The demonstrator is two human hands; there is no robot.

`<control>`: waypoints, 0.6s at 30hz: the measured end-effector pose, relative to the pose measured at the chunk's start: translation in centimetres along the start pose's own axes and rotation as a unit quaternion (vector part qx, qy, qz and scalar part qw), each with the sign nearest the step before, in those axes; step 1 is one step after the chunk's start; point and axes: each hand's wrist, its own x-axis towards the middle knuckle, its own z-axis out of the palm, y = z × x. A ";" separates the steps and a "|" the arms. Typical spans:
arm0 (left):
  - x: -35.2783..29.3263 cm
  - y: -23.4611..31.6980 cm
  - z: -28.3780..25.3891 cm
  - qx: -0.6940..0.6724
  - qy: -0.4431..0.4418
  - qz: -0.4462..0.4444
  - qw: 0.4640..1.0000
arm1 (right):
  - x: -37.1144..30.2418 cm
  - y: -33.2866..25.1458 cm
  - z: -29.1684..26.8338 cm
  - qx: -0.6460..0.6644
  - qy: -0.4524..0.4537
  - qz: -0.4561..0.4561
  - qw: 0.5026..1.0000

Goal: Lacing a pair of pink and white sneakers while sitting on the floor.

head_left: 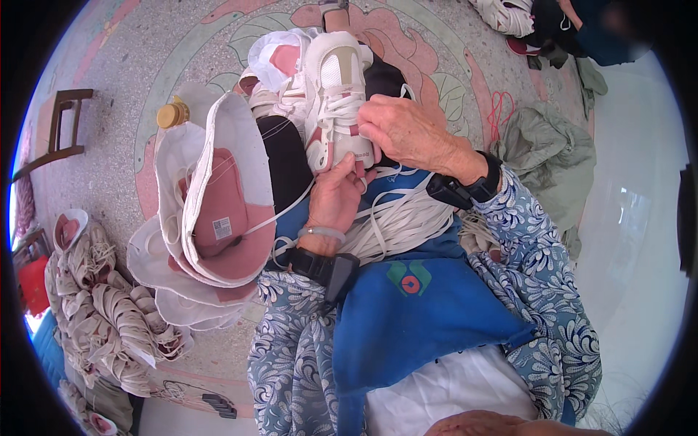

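Observation:
A white and pink shoe upper [339, 80] lies over my lap, its toe pointing away from me and white lace threaded across its front. My left hand [333, 200] grips the tongue end nearest me, thumb on top. At the right edge of the lacing, my right hand [407, 129] is closed with its fingers pinched together; what they hold is hidden. A bundle of loose white shoelaces [396, 227] lies on my blue apron [436, 291], just below both hands. More white and pink uppers [285, 105] sit beneath and left of the held one.
Flat white and pink shoe pieces [254, 218] stand stacked at my left, beside a bottle with a gold cap [173, 114]. Laced uppers [120, 312] are heaped at lower left. A wooden stool [64, 134] stands far left; grey-green cloth [545, 156] lies right. Another person [611, 33] sits at upper right.

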 end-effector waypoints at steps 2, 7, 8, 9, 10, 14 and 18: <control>0.1 0.1 0.0 -0.006 0.005 -0.006 1.000 | -0.1 -0.2 0.6 0.033 0.041 0.019 0.998; 0.2 0.3 0.0 0.005 -0.012 -0.010 1.000 | -0.9 -1.1 2.2 0.029 0.131 0.034 0.990; 0.1 0.5 0.6 0.002 -0.005 -0.014 1.000 | -1.0 -1.4 1.9 0.066 0.150 0.048 0.985; 0.0 0.7 1.0 0.000 0.001 -0.018 1.000 | -1.0 -1.5 1.8 0.102 0.169 0.063 0.978; 0.1 0.8 1.3 0.000 0.002 -0.018 1.000 | -0.9 -1.4 2.0 0.103 0.169 0.063 0.978; 0.4 0.9 1.7 0.004 0.037 -0.025 0.999 | -0.3 -1.7 2.2 0.037 0.159 0.001 0.987; 0.5 0.8 2.0 0.008 0.046 -0.024 0.999 | -0.4 -1.7 1.5 -0.079 0.132 -0.068 0.986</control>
